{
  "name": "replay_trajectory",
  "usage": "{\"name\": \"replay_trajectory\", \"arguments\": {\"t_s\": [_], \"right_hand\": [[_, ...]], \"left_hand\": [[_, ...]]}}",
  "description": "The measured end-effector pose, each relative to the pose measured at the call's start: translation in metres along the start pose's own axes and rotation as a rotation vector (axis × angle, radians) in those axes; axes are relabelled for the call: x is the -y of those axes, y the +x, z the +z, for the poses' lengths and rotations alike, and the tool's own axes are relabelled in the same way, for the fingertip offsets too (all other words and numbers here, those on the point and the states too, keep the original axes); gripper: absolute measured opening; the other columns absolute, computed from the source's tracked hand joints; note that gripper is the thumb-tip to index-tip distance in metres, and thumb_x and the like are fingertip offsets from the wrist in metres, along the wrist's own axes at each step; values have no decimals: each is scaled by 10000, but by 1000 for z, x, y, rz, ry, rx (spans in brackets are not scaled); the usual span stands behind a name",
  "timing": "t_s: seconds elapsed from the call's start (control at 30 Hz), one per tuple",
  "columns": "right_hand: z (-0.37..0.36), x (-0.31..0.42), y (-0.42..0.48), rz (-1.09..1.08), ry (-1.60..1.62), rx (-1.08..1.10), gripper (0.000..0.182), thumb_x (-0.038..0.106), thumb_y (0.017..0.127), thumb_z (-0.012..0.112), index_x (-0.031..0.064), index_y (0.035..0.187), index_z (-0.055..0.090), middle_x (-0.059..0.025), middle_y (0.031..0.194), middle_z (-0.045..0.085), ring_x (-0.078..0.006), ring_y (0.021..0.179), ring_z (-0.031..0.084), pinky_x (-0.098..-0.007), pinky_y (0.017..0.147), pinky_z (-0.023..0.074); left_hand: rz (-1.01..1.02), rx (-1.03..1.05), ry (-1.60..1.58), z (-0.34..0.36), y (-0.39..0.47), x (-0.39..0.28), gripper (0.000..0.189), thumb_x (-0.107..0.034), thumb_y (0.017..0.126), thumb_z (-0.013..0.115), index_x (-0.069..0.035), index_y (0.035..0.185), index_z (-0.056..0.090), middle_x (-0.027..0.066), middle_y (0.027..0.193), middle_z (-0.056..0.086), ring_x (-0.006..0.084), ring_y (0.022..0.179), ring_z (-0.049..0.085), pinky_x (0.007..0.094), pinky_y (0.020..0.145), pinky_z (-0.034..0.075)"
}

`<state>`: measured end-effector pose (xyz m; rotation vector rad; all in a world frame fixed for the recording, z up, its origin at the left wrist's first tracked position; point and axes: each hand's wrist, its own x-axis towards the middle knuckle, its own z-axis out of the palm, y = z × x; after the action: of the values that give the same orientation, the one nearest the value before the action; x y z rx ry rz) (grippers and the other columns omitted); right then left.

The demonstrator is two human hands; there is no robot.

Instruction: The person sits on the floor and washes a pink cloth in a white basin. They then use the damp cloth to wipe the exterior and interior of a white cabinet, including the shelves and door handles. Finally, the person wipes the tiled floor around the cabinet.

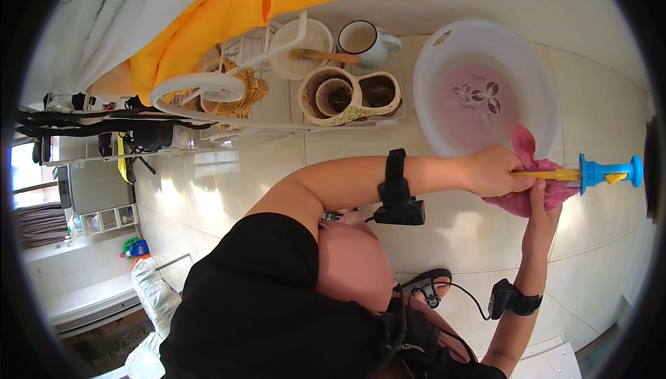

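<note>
My left hand (497,171) grips a pink cloth (524,142) and the yellow ridged end of a blue and yellow plastic tool with a clear section (611,172). From below, my right hand (543,204) holds the cloth against the tool, its thumb raised near the yellow part. Some of the fingers of both hands are hidden by the cloth. The tool's blue flanged end points to the right. Just above my hands, a white plastic basin (424,92) with a flower print on its bottom holds what looks like shallow water.
A white metal rack (312,128) holds planters (325,74), an enamel mug (364,43) and a brush (325,55) on a round dish. Orange fabric (250,9) hangs at the upper left. A sandaled foot (441,288) stands on the tiled floor. Cabled straps circle both forearms.
</note>
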<state>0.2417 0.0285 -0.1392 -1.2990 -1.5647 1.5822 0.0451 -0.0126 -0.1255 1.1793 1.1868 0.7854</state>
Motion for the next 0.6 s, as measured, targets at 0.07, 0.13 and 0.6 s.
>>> {"name": "replay_trajectory", "arguments": {"t_s": [0.07, 0.13, 0.6], "right_hand": [[1, 5, 2, 15, -32, -31, 502, 384, 973, 577, 11, 1300, 497, -89, 1220, 590, -176, 1139, 550, -325, 1023, 391], [0, 4, 3, 29, 41, -109, 537, 382, 929, 647, -7, 1270, 500, -100, 1178, 598, -164, 1092, 562, -302, 962, 438], [-70, 17, 16, 54, 718, 32, 608, 284, 998, 508, 51, 1498, 255, -149, 1462, 385, -252, 1323, 437, -381, 1100, 382]], "left_hand": [[-46, -26, 69, 1, 5, 2, 386, -374, 949, 551, -6, 882, 645, 127, 675, 632, 257, 626, 619, 374, 635, 485], [97, -118, 263, 0, 9, 0, 379, -384, 925, 575, -15, 876, 650, 131, 710, 640, 284, 657, 624, 401, 639, 481], [333, -306, 893, -83, -23, -14, 277, -364, 820, 703, -153, 996, 671, 23, 769, 610, 231, 698, 610, 360, 602, 460]]}}
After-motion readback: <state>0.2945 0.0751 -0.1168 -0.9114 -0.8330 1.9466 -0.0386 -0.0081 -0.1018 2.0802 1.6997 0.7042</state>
